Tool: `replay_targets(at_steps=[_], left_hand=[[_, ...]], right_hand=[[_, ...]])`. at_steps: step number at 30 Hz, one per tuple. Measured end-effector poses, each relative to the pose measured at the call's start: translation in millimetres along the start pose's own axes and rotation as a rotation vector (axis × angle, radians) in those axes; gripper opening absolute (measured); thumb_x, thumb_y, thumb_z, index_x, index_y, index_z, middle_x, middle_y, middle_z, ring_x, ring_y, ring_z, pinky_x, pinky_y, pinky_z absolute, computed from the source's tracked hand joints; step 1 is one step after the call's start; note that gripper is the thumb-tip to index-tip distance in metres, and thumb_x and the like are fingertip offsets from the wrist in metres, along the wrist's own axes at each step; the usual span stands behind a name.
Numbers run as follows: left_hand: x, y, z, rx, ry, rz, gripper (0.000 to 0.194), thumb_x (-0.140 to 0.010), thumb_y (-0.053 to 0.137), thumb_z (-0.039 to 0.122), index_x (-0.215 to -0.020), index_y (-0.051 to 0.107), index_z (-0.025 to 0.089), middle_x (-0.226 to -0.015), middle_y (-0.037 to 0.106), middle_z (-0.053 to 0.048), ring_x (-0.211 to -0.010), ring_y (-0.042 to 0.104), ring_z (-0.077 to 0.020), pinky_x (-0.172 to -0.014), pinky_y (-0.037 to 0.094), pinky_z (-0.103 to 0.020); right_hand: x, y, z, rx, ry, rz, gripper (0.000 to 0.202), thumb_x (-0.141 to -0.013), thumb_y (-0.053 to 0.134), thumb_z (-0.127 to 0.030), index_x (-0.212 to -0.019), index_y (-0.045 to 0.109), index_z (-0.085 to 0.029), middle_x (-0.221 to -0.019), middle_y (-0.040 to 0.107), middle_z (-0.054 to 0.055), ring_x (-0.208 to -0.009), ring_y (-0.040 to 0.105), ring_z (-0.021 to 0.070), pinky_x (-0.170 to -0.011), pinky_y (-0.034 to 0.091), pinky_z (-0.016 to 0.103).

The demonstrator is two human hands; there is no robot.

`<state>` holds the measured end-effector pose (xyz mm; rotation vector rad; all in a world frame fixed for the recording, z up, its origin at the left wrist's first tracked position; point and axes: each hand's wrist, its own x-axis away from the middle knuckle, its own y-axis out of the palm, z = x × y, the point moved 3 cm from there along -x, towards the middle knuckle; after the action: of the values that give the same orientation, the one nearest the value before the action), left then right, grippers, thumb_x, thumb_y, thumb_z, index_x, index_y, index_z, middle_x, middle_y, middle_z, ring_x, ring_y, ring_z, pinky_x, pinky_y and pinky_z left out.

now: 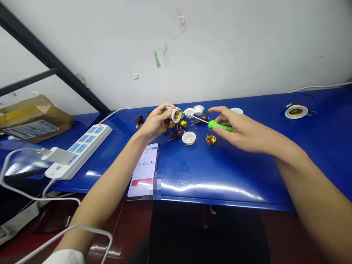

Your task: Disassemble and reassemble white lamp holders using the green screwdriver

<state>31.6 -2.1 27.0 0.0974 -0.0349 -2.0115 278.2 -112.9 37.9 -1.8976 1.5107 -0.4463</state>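
Note:
My left hand (157, 123) is closed around a lamp socket (176, 115) with a white rim and a brass threaded inside, its opening turned to the right. In my right hand (233, 126) is a screwdriver (222, 126) with a green handle. Its thin shaft points left, and the tip reaches the socket's rim; whether it touches a screw is too small to tell. Below the shaft lie a white ring cup (189, 138) and a loose brass threaded shell (211, 140). Dark brown plug bodies (177, 135) and more brass shells (184, 124) lie close to my left hand.
A phone (144, 170) showing a timer lies at the front edge. To the left is a white power strip (79, 150) with a charger and cables, and a cardboard box (33, 119). Another socket (296, 110) sits far right on the blue table (209, 172). A white wall stands behind.

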Motion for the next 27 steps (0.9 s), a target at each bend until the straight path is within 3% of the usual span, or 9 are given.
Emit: replay_targets(at_steps=[8,11,14,16,23,27], left_hand=[[-2.4,-6.3,0.7,-0.079,0.053,0.026,0.034,-0.078,0.09,0.042,-0.091,0.068,0.02,-0.082,0.065,-0.001,-0.068,0.056,-0.012,-0.06,0.044,-0.025],[-0.9,-10.5,5.6,-0.361,0.19,0.062,0.03,-0.084,0.084,0.044,-0.095,0.068,0.021,-0.083,0.063,-0.002,-0.073,0.055,-0.0145,-0.068,0.045,-0.027],[-0.3,-4.7,10.7,-0.716,0.312,-0.015,0.021,-0.088,0.079,0.036,-0.099,0.07,0.021,-0.097,0.067,-0.005,-0.089,0.057,-0.0184,-0.085,0.046,-0.03],[-3.7,0.2,13.2,-0.817,0.367,-0.049,0.017,-0.091,0.075,0.033,-0.101,0.07,0.02,-0.105,0.067,-0.007,-0.095,0.057,-0.0203,-0.091,0.045,-0.031],[-30.0,11.8,13.9,-0.873,0.25,-0.169,0.015,-0.089,0.074,0.026,-0.101,0.07,0.018,-0.095,0.064,-0.005,-0.083,0.053,-0.0184,-0.078,0.041,-0.029],[-33.7,8.6,17.4,-0.648,0.176,-0.106,0.017,-0.087,0.079,0.023,-0.1,0.07,0.017,-0.085,0.063,-0.004,-0.076,0.053,-0.0155,-0.073,0.041,-0.028]], right_hand=[[0.0,-3.2,2.7,-0.005,0.041,-0.024,0.055,-0.099,0.057,-0.037,-0.152,0.054,-0.021,-0.11,0.076,0.009,-0.09,0.073,0.0238,-0.075,0.056,0.033],[-1.8,-13.7,10.7,-0.015,0.082,0.108,0.057,-0.098,0.059,-0.038,-0.152,0.054,-0.02,-0.115,0.075,0.011,-0.089,0.071,0.0241,-0.075,0.056,0.036],[-5.8,-22.8,22.1,-0.016,0.147,0.233,0.056,-0.098,0.06,-0.037,-0.151,0.054,-0.019,-0.118,0.072,0.012,-0.084,0.069,0.022,-0.076,0.055,0.037],[-9.1,-24.7,28.5,-0.018,0.177,0.266,0.054,-0.098,0.06,-0.035,-0.149,0.055,-0.019,-0.118,0.072,0.012,-0.084,0.068,0.0215,-0.076,0.055,0.036],[-16.3,-18.6,37.7,-0.027,0.247,0.218,0.052,-0.099,0.057,-0.031,-0.148,0.054,-0.013,-0.113,0.072,0.011,-0.083,0.067,0.0197,-0.079,0.054,0.035],[-17.5,-19.1,41.1,-0.047,0.24,0.222,0.052,-0.1,0.058,-0.03,-0.148,0.053,-0.013,-0.114,0.072,0.012,-0.082,0.066,0.0184,-0.08,0.054,0.034]])
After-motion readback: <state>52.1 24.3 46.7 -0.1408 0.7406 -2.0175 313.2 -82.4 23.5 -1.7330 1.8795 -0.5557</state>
